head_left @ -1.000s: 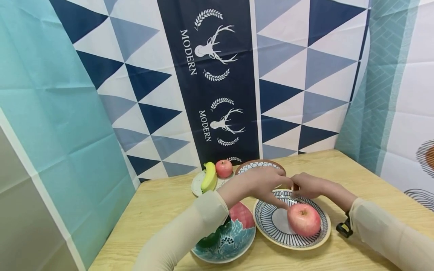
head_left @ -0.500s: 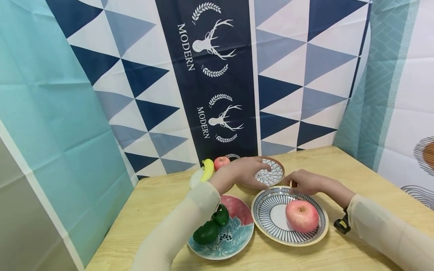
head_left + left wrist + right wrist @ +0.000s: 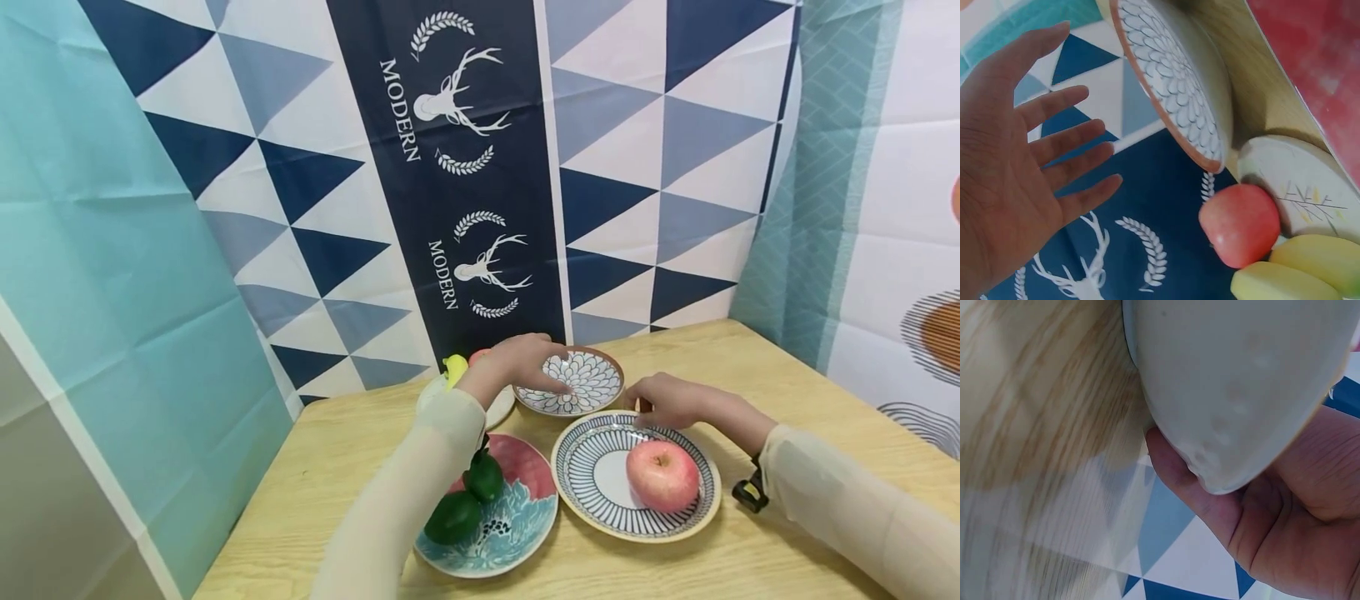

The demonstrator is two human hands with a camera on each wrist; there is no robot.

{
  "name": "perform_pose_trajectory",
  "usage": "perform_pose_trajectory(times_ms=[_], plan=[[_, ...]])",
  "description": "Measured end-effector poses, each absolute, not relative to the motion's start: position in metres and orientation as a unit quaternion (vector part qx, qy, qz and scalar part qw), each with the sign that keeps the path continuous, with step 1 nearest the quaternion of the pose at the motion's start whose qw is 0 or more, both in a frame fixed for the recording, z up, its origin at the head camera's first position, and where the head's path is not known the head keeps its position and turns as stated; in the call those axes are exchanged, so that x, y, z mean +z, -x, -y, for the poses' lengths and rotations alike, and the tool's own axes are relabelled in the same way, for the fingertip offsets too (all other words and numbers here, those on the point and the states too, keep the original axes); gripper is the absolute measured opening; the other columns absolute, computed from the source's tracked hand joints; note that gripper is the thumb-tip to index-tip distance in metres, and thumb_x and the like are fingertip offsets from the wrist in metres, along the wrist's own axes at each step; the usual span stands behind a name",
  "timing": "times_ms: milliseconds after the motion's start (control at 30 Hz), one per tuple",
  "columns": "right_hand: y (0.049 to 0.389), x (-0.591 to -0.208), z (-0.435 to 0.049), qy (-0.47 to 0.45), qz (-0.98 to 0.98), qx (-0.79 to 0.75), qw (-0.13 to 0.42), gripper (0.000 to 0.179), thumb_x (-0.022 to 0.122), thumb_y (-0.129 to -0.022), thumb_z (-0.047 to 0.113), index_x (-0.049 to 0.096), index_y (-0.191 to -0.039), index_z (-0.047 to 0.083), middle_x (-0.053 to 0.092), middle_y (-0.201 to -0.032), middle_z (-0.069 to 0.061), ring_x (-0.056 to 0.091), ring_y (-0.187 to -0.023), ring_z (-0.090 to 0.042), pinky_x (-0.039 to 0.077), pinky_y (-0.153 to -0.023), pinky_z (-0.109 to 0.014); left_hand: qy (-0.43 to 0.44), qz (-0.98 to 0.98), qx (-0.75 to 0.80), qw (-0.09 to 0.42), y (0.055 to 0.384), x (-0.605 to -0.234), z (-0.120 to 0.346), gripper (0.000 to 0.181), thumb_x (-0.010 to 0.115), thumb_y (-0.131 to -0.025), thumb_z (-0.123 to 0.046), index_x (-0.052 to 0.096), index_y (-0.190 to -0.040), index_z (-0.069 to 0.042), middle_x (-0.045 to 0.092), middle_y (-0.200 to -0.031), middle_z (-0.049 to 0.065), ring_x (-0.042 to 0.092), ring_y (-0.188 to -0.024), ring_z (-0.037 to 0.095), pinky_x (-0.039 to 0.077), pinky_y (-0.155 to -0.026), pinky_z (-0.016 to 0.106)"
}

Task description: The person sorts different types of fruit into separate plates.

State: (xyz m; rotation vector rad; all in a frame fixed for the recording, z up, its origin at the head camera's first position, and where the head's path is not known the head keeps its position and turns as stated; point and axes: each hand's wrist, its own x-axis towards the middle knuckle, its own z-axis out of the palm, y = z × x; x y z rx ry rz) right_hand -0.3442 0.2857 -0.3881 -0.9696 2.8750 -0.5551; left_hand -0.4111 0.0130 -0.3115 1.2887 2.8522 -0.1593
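My left hand [image 3: 517, 364], its fingers spread and holding nothing, hovers over the left side of a brown-rimmed bowl [image 3: 588, 383] with a petal pattern. In the left wrist view the fingers are apart from that bowl [image 3: 1175, 81]. My right hand [image 3: 670, 400] grips the back right rim of a striped plate [image 3: 600, 515]; in the right wrist view one digit lies against the plate's pale outer side [image 3: 1235, 381], with the rim between it and the palm. A large red apple [image 3: 662, 476] sits in the striped plate, right of its middle.
Left of the striped plate, a pink-and-blue flowered plate [image 3: 517, 546] carries dark green fruits [image 3: 453, 518]. Behind my left hand, a small pale plate [image 3: 501, 408] bears a yellow banana [image 3: 454, 369] and a red apple [image 3: 1239, 225]. Patterned cloth [image 3: 615, 208] hangs behind the wooden table [image 3: 337, 467].
My left hand has moved left and back from the striped plate, uncovering the petal-patterned bowl, and its fingers have spread. The right hand stays at the striped plate's rim. The view has shifted slightly.
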Motion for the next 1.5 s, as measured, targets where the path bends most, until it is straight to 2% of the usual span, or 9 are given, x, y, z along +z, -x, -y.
perform_pose_trajectory(times_ms=[233, 400, 567, 700, 933, 1167, 1500], plan=[[0.347, -0.39, -0.285, 0.317, -0.933, -0.172, 0.02, 0.011, 0.078, -0.092, 0.006, 0.072, -0.091, 0.015, 0.061, -0.077, 0.009, 0.053, -0.07, -0.007, 0.046, -0.063, -0.027, -0.395, -0.918, -0.029, -0.011, 0.426, -0.313, -0.005, 0.059, 0.072, -0.095, -0.056, 0.064, -0.145, -0.026, 0.061, -0.139, 0.0, 0.055, -0.123, 0.016, 0.047, -0.108, 0.036], [0.347, -0.391, -0.285, 0.306, -0.936, -0.173, 0.026, 0.011, 0.079, -0.092, 0.007, 0.072, -0.091, 0.016, 0.061, -0.078, 0.009, 0.053, -0.07, -0.008, 0.046, -0.064, -0.027, -0.366, -0.93, -0.012, -0.014, 0.435, -0.317, -0.001, 0.054, 0.073, -0.095, -0.054, 0.066, -0.14, -0.026, 0.061, -0.14, 0.004, 0.055, -0.12, 0.017, 0.047, -0.107, 0.037], [0.343, -0.391, -0.286, 0.309, -0.933, -0.18, 0.027, 0.012, 0.079, -0.092, 0.006, 0.073, -0.094, 0.016, 0.062, -0.079, 0.008, 0.054, -0.071, -0.007, 0.047, -0.065, -0.027, -0.34, -0.94, -0.002, -0.015, 0.445, -0.325, 0.004, 0.058, 0.073, -0.096, -0.053, 0.064, -0.144, -0.021, 0.06, -0.145, 0.007, 0.055, -0.124, 0.02, 0.045, -0.112, 0.04], [0.343, -0.393, -0.287, 0.309, -0.933, -0.182, 0.028, 0.011, 0.078, -0.092, 0.006, 0.074, -0.097, 0.015, 0.063, -0.08, 0.009, 0.054, -0.072, -0.006, 0.048, -0.066, -0.026, -0.329, -0.944, 0.0, -0.019, 0.452, -0.33, 0.008, 0.059, 0.073, -0.096, -0.05, 0.064, -0.145, -0.018, 0.06, -0.143, 0.009, 0.056, -0.121, 0.021, 0.046, -0.112, 0.041], [0.341, -0.392, -0.287, 0.307, -0.934, -0.179, 0.024, 0.013, 0.078, -0.092, 0.005, 0.072, -0.093, 0.017, 0.061, -0.078, 0.009, 0.053, -0.071, -0.006, 0.046, -0.065, -0.026, -0.314, -0.949, -0.01, -0.035, 0.461, -0.335, 0.013, 0.053, 0.075, -0.096, -0.048, 0.067, -0.14, -0.021, 0.061, -0.139, 0.006, 0.057, -0.121, 0.021, 0.047, -0.111, 0.039], [0.339, -0.389, -0.284, 0.307, -0.934, -0.183, 0.026, 0.012, 0.078, -0.092, 0.005, 0.074, -0.096, 0.015, 0.062, -0.079, 0.008, 0.052, -0.071, -0.007, 0.046, -0.065, -0.026, -0.308, -0.95, 0.001, -0.045, 0.471, -0.339, 0.021, 0.05, 0.076, -0.096, -0.043, 0.069, -0.138, -0.018, 0.063, -0.135, 0.007, 0.057, -0.12, 0.023, 0.047, -0.111, 0.04], [0.343, -0.391, -0.284, 0.303, -0.935, -0.181, 0.03, 0.013, 0.078, -0.092, 0.004, 0.073, -0.092, 0.016, 0.061, -0.078, 0.007, 0.052, -0.07, -0.008, 0.045, -0.063, -0.027, -0.277, -0.96, 0.017, -0.035, 0.484, -0.343, 0.03, 0.054, 0.074, -0.095, -0.046, 0.068, -0.141, -0.018, 0.061, -0.137, 0.007, 0.056, -0.126, 0.025, 0.045, -0.113, 0.044]])
